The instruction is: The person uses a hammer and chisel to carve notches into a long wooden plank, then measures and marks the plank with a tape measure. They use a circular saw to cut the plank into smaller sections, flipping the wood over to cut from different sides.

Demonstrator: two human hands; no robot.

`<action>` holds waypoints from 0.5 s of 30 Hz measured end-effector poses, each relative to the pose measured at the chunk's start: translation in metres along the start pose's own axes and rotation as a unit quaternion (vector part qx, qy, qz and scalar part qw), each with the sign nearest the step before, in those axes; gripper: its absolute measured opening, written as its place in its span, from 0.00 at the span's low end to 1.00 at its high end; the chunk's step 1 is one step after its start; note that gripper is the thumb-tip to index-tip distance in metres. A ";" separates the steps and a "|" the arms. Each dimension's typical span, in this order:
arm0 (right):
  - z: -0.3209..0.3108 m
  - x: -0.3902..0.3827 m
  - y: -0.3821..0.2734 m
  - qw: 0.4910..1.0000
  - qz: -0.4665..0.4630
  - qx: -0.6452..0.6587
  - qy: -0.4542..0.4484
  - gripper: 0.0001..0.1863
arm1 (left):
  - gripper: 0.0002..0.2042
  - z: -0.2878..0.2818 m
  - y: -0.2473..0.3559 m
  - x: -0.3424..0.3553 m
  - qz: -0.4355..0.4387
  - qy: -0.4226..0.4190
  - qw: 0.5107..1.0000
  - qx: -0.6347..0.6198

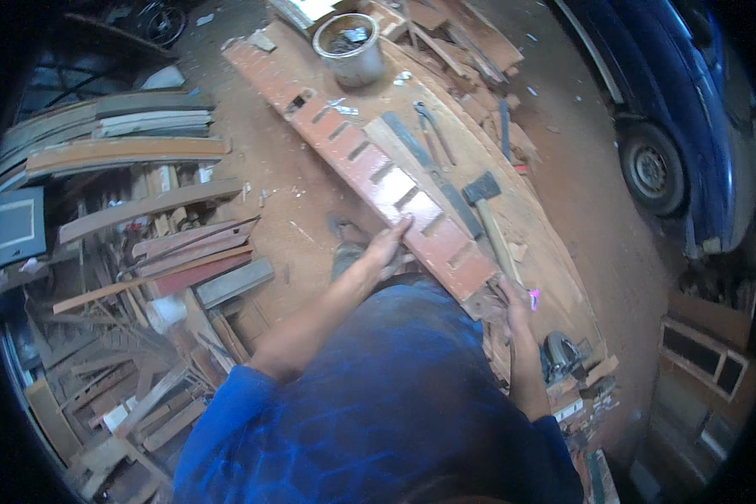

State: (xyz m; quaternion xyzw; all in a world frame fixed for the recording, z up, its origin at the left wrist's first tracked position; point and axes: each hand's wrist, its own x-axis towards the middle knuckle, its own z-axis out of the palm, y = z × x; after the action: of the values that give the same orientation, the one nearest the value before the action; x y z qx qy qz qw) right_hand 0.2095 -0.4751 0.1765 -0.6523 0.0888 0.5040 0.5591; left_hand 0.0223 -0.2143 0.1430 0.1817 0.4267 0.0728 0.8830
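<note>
A long reddish board (427, 242) with a row of slots lies diagonally over the wooden workbench (546, 252). My left hand (388, 248) grips its left edge, thumb on top, while my right hand (512, 301) is closed on its near end. Right of the board lie a dark flat metal strip (423, 157), pincers (437, 134) and a hatchet (483, 186) with a pale wooden handle. A metal bucket (352, 71) stands near the board's far end.
Piles of planks and scrap wood (143, 210) fill the floor at left. A dark blue vehicle (706, 118) stands at upper right, with wooden panels (701, 353) below it. A power tool (563, 353) and offcuts are by my right arm.
</note>
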 end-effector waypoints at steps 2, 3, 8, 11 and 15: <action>0.005 0.003 -0.010 0.999 -0.013 -0.034 0.035 0.23 | 0.32 -0.017 0.007 0.010 -0.044 -0.009 0.998 0.043; -0.005 0.016 -0.010 0.999 -0.017 -0.013 0.047 0.23 | 0.34 -0.009 0.021 0.007 -0.054 -0.004 0.994 0.092; -0.027 0.096 -0.029 0.997 -0.034 -0.053 0.054 0.25 | 0.39 -0.104 0.063 0.039 -0.014 0.088 0.992 0.092; -0.057 0.142 -0.036 0.976 -0.119 -0.154 0.099 0.27 | 0.41 -0.143 0.113 0.046 0.000 0.155 0.980 0.127; -0.112 0.176 -0.047 0.827 -0.155 -0.495 0.219 0.31 | 0.44 -0.203 0.171 0.084 0.023 0.186 0.979 0.073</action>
State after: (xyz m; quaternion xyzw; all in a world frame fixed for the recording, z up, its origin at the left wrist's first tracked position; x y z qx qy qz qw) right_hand 0.3876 -0.4711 0.0582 -0.9398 -0.1549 0.2310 0.1986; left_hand -0.0787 0.0198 0.0318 0.2385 0.5838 0.0940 0.7704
